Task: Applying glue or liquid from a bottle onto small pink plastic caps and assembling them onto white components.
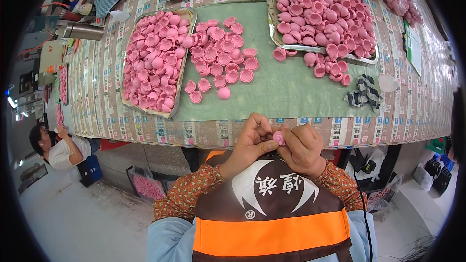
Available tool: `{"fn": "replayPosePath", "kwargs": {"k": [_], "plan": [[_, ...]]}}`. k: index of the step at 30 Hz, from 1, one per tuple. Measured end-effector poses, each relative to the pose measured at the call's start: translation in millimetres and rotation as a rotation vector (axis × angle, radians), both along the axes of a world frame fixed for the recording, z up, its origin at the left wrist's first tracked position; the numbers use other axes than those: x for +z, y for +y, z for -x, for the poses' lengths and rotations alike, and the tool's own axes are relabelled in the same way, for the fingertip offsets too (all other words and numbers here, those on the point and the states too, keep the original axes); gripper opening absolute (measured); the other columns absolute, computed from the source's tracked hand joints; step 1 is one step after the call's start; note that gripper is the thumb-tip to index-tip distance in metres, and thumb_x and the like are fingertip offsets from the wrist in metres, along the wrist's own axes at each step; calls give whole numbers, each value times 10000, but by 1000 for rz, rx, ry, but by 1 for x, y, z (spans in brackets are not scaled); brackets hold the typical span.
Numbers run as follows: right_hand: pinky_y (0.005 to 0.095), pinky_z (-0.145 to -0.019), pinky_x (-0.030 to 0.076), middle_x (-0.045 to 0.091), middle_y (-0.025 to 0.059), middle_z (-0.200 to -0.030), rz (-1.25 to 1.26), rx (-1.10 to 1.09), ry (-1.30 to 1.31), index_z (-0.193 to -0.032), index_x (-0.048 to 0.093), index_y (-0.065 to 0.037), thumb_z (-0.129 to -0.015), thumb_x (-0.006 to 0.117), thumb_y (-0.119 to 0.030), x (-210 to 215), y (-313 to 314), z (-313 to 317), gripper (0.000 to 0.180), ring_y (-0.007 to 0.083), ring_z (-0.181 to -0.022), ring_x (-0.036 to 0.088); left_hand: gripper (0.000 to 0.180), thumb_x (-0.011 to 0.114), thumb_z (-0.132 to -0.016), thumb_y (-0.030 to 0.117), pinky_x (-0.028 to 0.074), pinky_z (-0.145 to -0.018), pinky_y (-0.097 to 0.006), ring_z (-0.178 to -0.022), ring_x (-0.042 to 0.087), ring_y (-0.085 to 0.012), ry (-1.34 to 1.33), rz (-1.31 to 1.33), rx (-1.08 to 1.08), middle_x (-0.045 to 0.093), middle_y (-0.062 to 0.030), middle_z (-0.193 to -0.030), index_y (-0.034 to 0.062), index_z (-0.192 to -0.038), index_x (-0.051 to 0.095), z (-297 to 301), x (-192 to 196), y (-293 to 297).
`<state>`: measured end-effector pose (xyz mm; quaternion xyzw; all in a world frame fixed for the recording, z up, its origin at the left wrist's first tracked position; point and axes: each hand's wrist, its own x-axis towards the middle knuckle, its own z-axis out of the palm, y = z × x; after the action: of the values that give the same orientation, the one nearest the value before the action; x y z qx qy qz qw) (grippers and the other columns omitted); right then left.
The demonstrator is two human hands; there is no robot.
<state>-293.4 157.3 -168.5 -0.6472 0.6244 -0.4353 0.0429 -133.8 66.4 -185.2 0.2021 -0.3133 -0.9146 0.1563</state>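
Close to my body, just at the table's front edge, my left hand (251, 141) and my right hand (305, 148) meet over a small pink moulded piece (279, 138). Both have their fingers closed on it, thumbs and fingertips pinching from either side. Its surface looks bumpy, though fingers cover part of it. Beyond my hands, a loose group of pink hollow half-shells (223, 58) lies on the green mat (281, 94), mostly with the hollow side up.
A metal tray (174, 109) heaped with pink shells stands left, another tray (310, 48) right. A striped cloth (363, 93) lies near a whitish translucent piece (388, 83). At far left are a steel flask (83, 31) and a seated person (60, 145).
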Motion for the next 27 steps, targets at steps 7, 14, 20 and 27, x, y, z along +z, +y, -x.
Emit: {"fn": "replayPosePath", "kwargs": {"k": [7, 14, 20, 27], "plan": [[345, -508, 418, 522, 71, -758, -2, -7, -9, -920, 666, 29, -590, 735, -28, 0, 0, 0, 342, 225, -589, 508, 334, 628, -927, -28, 471, -930, -279, -1037, 574, -128, 0, 1, 6, 603, -118, -1167, 103, -1060, 351, 1, 0, 0], [344, -504, 414, 525, 71, -760, 3, -10, -12, -917, 666, 24, -595, 738, -27, -1, 0, 0, 334, 224, -585, 503, 331, 625, -927, -31, 471, -929, -280, -1032, 578, -129, -3, 2, 13, 609, -129, -1171, 104, -1053, 351, 2, -1, 1], [343, -501, 412, 527, 70, -764, 9, -13, -8, -915, 666, 19, -597, 740, -31, -3, 1, -1, 330, 223, -581, 500, 337, 635, -922, -26, 470, -926, -281, -1029, 580, -130, -15, 13, 11, 612, -125, -1159, 105, -1051, 351, 1, 0, 1], [343, -495, 407, 531, 68, -767, 16, -20, -9, -913, 667, 15, -600, 736, -32, -5, 1, -1, 324, 222, -577, 499, 342, 640, -918, -25, 470, -926, -281, -1027, 581, -130, -11, -6, 15, 614, -119, -1150, 107, -1044, 350, 2, 0, 1]]}}
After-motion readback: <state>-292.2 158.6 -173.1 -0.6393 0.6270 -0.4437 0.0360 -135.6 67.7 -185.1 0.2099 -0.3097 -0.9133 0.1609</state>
